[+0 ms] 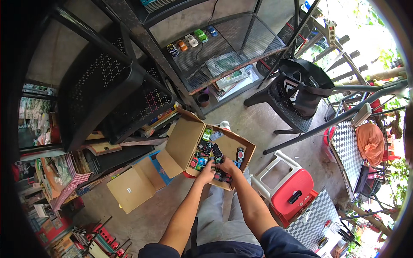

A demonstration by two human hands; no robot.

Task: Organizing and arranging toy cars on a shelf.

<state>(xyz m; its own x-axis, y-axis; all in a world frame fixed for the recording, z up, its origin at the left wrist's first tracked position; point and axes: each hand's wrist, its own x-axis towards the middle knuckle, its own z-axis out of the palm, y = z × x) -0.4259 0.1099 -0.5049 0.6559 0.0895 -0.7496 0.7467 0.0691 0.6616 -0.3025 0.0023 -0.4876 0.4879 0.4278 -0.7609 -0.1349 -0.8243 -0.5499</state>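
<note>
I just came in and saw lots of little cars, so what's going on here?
A person has their left hand and right hand in an open cardboard box, close together among a jumble of toy cars. The fingers hide too much to tell exactly which toy they hold. Five more little cars stand in a row on the black mesh shelf.
</note>
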